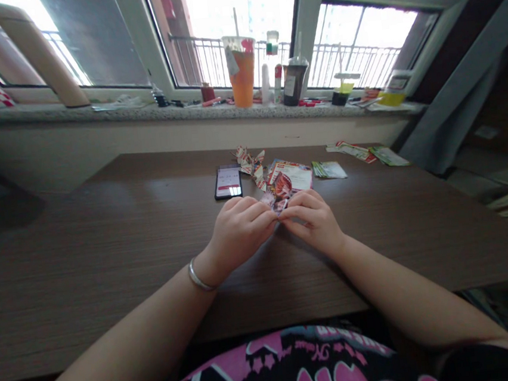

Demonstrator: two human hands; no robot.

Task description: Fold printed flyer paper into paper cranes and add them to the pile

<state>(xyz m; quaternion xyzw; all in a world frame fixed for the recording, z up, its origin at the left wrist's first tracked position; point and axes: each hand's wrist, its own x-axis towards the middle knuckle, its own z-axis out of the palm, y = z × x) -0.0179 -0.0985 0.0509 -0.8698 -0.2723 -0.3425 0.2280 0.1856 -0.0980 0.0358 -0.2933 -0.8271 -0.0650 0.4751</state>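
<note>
My left hand [244, 230], with a silver bangle at the wrist, is closed in a pinch, knuckles up. Its fingertips meet those of my right hand [313, 218], also pinched. Between them is a small, colourful printed piece [280, 203], card or foil; I cannot tell which. The fingers partly hide it. Just beyond lies a pile of printed cards [296, 173], a white-faced one with a red border on top. Crumpled striped paper strips [251, 165] lie left of the pile.
A phone [228, 182] with its screen lit lies left of the strips on the brown table [128, 238]. To the right are green-and-white packets [330, 170] and more packets [389, 156]. Drink cups, including an orange one [241, 75], line the windowsill [138, 112].
</note>
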